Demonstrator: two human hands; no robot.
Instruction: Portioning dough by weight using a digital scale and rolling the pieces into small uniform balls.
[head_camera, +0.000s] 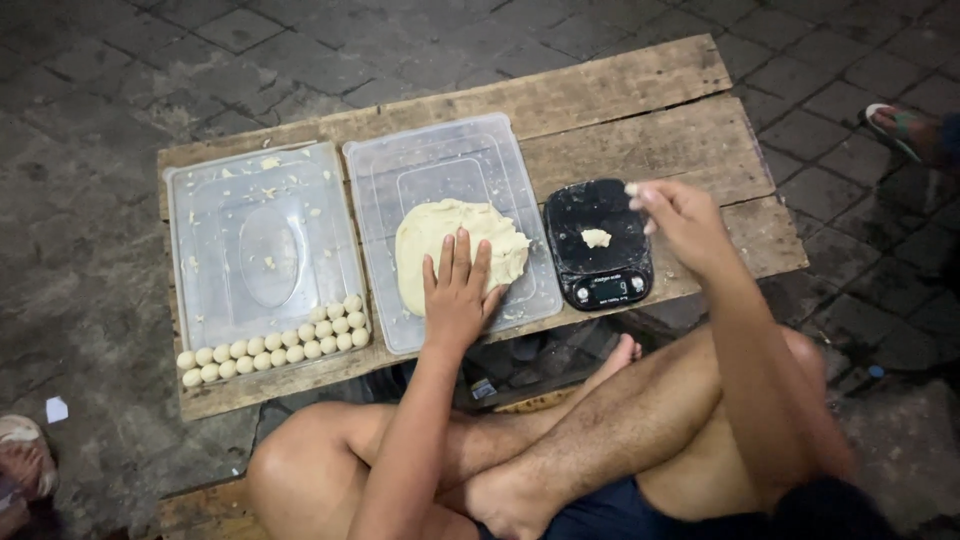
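The left hand (458, 292) is lying flat, fingers spread narrowly and straight, pressing on the near edge of the pale dough mass (455, 245); that dough is sitting in the middle clear plastic tray (400, 170), which is resting near the centre of the wooden board (640, 110). The right hand (680, 222) is hovering over the far right corner of the black digital scale (598, 245), its fingertips pinched together, though what they are pinching is too small to tell; a small dough piece (596, 238) is lying on the scale's platform. The scale is standing just beside the middle tray, toward the board's right edge. Toward the left edge, a second clear tray (260, 180) is holding two rows of small dough balls (275, 346) along its near edge.
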